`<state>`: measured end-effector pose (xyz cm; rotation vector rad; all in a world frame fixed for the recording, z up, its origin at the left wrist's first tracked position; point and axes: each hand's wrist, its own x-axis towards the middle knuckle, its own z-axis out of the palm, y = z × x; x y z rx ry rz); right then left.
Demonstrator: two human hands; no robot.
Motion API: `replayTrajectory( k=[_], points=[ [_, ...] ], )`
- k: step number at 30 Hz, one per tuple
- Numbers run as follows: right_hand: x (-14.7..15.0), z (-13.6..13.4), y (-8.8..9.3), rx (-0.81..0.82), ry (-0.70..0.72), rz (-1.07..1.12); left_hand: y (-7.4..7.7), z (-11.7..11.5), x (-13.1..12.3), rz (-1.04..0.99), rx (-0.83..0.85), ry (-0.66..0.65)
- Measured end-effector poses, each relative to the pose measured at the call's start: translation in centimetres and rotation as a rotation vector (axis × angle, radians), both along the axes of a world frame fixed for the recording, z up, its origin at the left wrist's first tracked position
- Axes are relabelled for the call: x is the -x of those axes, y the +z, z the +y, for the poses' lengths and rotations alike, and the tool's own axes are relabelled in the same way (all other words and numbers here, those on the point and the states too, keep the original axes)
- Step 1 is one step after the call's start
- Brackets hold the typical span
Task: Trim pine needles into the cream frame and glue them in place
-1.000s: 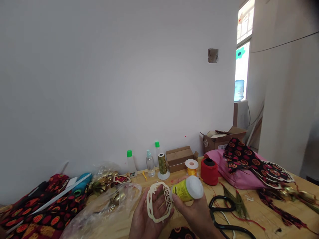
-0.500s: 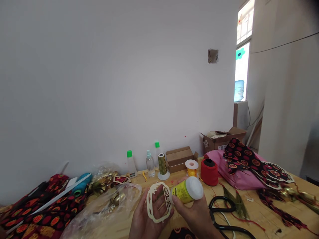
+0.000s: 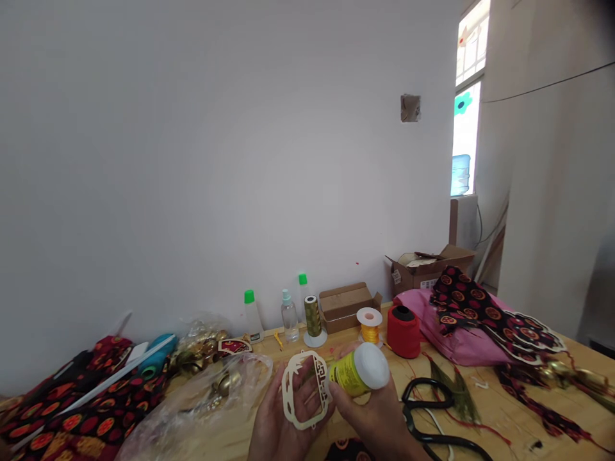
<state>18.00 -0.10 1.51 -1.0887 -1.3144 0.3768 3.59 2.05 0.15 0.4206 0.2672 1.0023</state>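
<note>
My left hand (image 3: 276, 426) is closed on a cream cut-out frame (image 3: 304, 390) with fretwork on its right side; the frame stands upright over the palm. My right hand (image 3: 379, 419) grips a yellow glue bottle (image 3: 359, 371) with a white base, laid sideways. The bottle's nozzle end touches the frame's right edge. Both hands are low at the bottom centre, over the wooden table (image 3: 500, 410).
Black scissors (image 3: 430, 410) lie right of my hands. Behind them stand a red thread spool (image 3: 403, 331), a yellow spool (image 3: 369, 324), a gold spool (image 3: 313, 318), small bottles (image 3: 289, 315) and cardboard boxes (image 3: 346, 306). Patterned fabric (image 3: 72, 403) and a plastic bag (image 3: 202, 397) lie left; pink cloth (image 3: 456, 339) right.
The bottle has shifted slightly left and tilted against the frame's right edge. The left hand and frame have barely moved.
</note>
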Motion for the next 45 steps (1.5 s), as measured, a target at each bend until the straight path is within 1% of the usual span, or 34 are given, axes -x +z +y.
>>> replayTrajectory(
  k=[2,5,10,16,22,27,31,35,40,45],
  points=[
    [-0.04,-0.06,0.08,-0.027,0.015,-0.055,0.06,-0.04,-0.02,-0.02,-0.006,-0.01],
    [-0.13,-0.01,0.11,-0.048,0.005,-0.064,0.08,-0.06,0.0,-0.031,-0.012,-0.011],
    [-0.17,0.05,0.12,-0.024,0.03,-0.05,-0.08,0.05,0.05,-0.008,-0.01,-0.006],
    [-0.08,-0.16,0.21,0.009,0.0,-0.082,0.18,-0.03,-0.06,-0.011,-0.015,-0.005],
    [-0.04,-0.12,0.69,-0.045,0.027,0.002,0.11,-0.06,-0.03,0.006,-0.009,-0.003],
    [0.14,-0.34,0.71,-0.033,-0.032,0.011,0.36,-0.2,-0.11,-0.012,0.0,-0.015],
    [0.13,-0.47,0.9,-0.073,-0.011,-0.048,0.62,-0.31,-0.15,-0.011,-0.003,-0.006],
    [-0.09,-0.24,0.81,-0.086,-0.031,-0.086,0.37,-0.24,-0.04,-0.011,-0.005,-0.013],
    [-0.02,-0.31,0.69,-0.087,-0.079,-0.052,0.3,-0.29,-0.04,-0.001,0.0,-0.002],
    [-0.02,-0.32,0.89,-0.085,-0.026,-0.058,0.5,-0.33,-0.1,-0.004,-0.003,-0.003]
  ],
)
